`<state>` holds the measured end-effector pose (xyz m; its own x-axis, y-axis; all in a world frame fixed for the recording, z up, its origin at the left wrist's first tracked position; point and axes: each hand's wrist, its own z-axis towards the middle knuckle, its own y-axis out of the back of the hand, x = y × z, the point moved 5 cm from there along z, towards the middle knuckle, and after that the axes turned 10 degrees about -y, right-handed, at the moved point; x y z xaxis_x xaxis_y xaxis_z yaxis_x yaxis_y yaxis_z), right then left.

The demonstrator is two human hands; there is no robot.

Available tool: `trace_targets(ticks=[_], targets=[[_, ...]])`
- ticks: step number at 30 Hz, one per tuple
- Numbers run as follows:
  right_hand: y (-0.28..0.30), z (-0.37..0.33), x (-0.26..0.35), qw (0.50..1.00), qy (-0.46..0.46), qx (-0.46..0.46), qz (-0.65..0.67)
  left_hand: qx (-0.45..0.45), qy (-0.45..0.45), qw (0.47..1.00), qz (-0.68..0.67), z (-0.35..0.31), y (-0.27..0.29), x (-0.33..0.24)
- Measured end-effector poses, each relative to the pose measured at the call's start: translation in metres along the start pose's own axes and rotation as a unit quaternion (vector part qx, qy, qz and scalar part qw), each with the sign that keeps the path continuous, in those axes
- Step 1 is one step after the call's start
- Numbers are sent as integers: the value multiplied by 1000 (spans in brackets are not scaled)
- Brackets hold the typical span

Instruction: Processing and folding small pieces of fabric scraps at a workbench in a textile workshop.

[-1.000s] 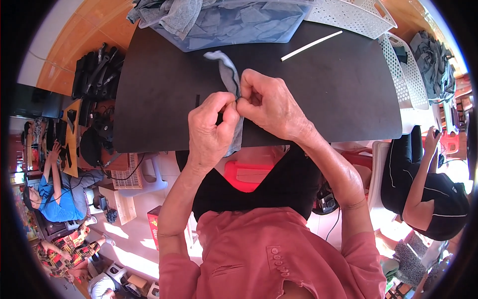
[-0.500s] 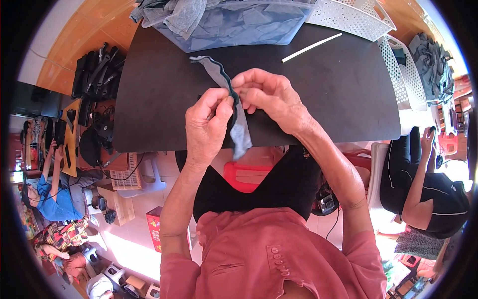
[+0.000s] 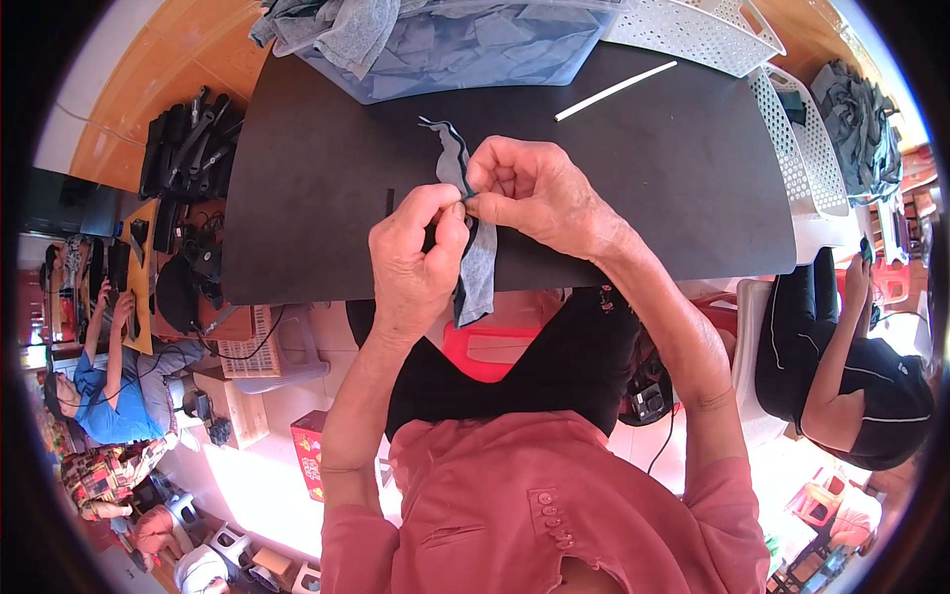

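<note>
A narrow strip of grey fabric with a dark edge (image 3: 479,265) hangs between my hands, over the near part of the dark table. My left hand (image 3: 421,252) is closed, its thumb and index finger pinching the strip near its middle. My right hand (image 3: 539,193) is closed too, its thumb and index fingertips meeting on the strip's edge right beside the left fingertips. The strip's wavy upper end (image 3: 450,148) sticks out beyond my fingers, and its lower end hangs past the table's near edge.
The dark table (image 3: 673,178) carries a clear bin of grey fabric pieces (image 3: 465,54) at the back, a pale thin stick (image 3: 616,91), and white perforated baskets (image 3: 693,35) at the back right. Black tools (image 3: 193,148) lie left of the table. Other people sit at both sides.
My right fingertips have come down to the strip, close against my left fingertips. The strip's upper end has swung right and now stands more upright.
</note>
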<state>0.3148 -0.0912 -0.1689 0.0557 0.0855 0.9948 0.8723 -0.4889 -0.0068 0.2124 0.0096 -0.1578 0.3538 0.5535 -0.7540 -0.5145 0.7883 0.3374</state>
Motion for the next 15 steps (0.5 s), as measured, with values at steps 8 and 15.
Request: trace_targets(ticks=[8,15], targets=[[-5,-10,18,974,65,-147,-157,-41,-127,989,59,-3,-9,-5],[-10,-11,22,953,168,-173,-185,-10,-38,999,21,-3,-5,-3]])
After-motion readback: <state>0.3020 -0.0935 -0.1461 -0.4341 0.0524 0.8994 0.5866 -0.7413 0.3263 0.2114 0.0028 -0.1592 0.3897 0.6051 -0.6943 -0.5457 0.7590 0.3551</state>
